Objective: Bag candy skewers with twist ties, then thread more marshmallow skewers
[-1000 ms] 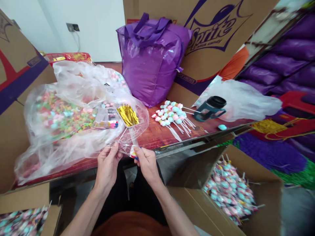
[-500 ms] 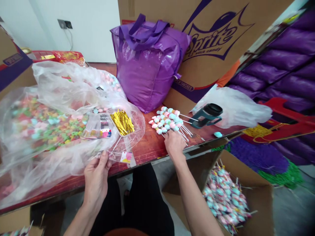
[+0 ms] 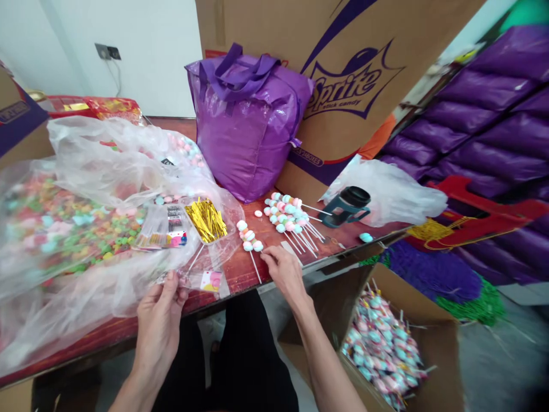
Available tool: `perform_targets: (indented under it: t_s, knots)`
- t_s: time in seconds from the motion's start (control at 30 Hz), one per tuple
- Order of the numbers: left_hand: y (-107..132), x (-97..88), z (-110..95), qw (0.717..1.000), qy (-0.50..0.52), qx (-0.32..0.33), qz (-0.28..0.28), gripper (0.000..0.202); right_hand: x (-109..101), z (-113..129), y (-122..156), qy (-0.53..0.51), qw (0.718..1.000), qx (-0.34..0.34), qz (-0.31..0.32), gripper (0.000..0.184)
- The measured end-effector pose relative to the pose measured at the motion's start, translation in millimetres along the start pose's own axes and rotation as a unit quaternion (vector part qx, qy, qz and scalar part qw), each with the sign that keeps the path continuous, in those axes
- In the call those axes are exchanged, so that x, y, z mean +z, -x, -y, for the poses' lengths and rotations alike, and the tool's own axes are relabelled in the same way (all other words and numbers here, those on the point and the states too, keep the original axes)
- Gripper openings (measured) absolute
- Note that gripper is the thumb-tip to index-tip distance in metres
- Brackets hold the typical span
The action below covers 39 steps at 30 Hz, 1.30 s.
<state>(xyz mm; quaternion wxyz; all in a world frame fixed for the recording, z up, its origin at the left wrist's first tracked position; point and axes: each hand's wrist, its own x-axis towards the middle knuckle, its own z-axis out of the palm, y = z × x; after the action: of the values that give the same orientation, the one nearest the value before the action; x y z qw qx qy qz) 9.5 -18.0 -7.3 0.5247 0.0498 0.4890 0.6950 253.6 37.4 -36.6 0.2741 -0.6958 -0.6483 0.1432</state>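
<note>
My left hand [image 3: 159, 320] is closed at the table's front edge, thumb and fingers pinching a clear plastic candy bag [image 3: 211, 280] with a pink and yellow print. My right hand [image 3: 283, 273] pinches the stick end of a marshmallow candy skewer [image 3: 256, 246] in pink, white and pale blue. Another such skewer lies against it, its white stick [image 3: 256, 268] pointing toward me. Farther right is a pile of candy skewers [image 3: 287, 213] with sticks fanned toward the front edge. Gold twist ties [image 3: 206, 220] fill a small tray beyond my left hand, beside a stack of printed bags [image 3: 160, 229].
Large clear bags of loose candies [image 3: 94, 223] cover the table's left side. A purple tote bag [image 3: 249, 131] and a big carton [image 3: 351, 51] stand behind. A dark mug [image 3: 349, 206] is at right. Below, an open box [image 3: 437, 343] holds many packed skewers.
My right hand has moved left from the pile, bringing candy skewers closer to the left hand. A single pink piece now shows beside the pile. My left hand still pinches the bag.
</note>
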Motion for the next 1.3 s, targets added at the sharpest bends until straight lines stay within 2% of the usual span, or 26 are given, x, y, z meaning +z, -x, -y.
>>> perform_targets:
  t_s: [0.13,0.27,0.33,0.4,0.47,0.53,0.7,0.77,0.9,1.0,1.1,1.2,1.3]
  knots:
    - [2,-1.2,1,1.0,-0.005,-0.004,-0.001,0.045,-5,-4,-6,-0.034,0.999,0.023,0.006,0.022]
    - [1,-1.7,-1,1.0,-0.006,0.003,-0.004,0.044,-11,-8,-14,0.012,1.0,0.025,0.0,0.026]
    - [0,-1.9,-2,1.0,-0.003,0.008,-0.008,0.043,-14,-10,-17,0.033,0.998,0.038,-0.03,0.026]
    - [-1,-2.1,-2,1.0,0.0,0.014,-0.01,0.043,-18,-11,-20,0.08,0.99,0.083,-0.081,0.026]
    - [0,-2.0,-3,1.0,0.001,0.015,-0.008,0.044,-21,-13,-22,0.155,0.971,0.135,-0.12,0.024]
    - [0,-1.6,-3,1.0,0.001,0.012,-0.01,0.046,-22,-14,-23,0.218,0.954,0.163,-0.128,0.022]
    - [1,-0.5,-3,1.0,0.002,0.01,-0.007,0.046,-21,-20,-29,0.264,0.939,0.137,-0.173,0.026]
    - [1,-0.8,-2,1.0,0.005,0.014,-0.004,0.044,-21,-23,-34,0.264,0.939,0.138,-0.171,0.025]
    - [-1,-1.6,-3,1.0,0.008,0.005,0.0,0.041,-23,-29,-41,0.194,0.96,0.145,-0.141,0.024]
    - [-4,-1.0,-5,1.0,0.021,-0.008,-0.006,0.041,-23,-34,-33,0.157,0.967,0.137,-0.144,0.027]
    - [-8,0.6,-7,0.999,0.036,-0.013,-0.009,0.043,-22,-32,-12,0.077,0.976,0.113,-0.167,0.025]
    - [-13,1.4,-8,0.999,0.036,-0.016,-0.004,0.039,-17,-18,19,-0.101,0.975,0.043,-0.193,0.022]
    - [-17,0.2,-9,0.999,0.042,-0.019,-0.001,0.036,-12,6,50,-0.231,0.961,-0.028,-0.152,0.017]
